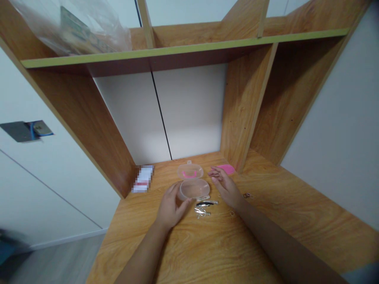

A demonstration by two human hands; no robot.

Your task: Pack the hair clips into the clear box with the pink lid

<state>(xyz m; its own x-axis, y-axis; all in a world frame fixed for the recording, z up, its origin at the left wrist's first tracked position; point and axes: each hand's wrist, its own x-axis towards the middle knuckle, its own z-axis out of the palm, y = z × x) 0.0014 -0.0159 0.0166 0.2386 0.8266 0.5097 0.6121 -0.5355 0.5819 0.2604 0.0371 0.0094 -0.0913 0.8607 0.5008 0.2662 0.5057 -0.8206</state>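
A clear plastic box [194, 189] stands on the desk with its lid [190, 172] swung back, a pink handle showing on the lid. My left hand [171, 206] grips the box's left end, thumb at the front and fingers behind. To the right of the box, my right hand [225, 184] hovers with fingers stretched out and nothing visible in them. Its fingertips are close to a flat pink piece [227, 169], partly hidden behind the hand. In front of the box lie several shiny hair clips [203, 212] and a dark clip [205, 204].
Small hair ties [246, 195] lie right of my right forearm, and a thin loop [231, 213] sits beside it. A blurred card [143, 178] rests at the desk's back left. Wooden shelf panels [247, 106] surround the back; a plastic bag [79, 31] sits on the upper shelf.
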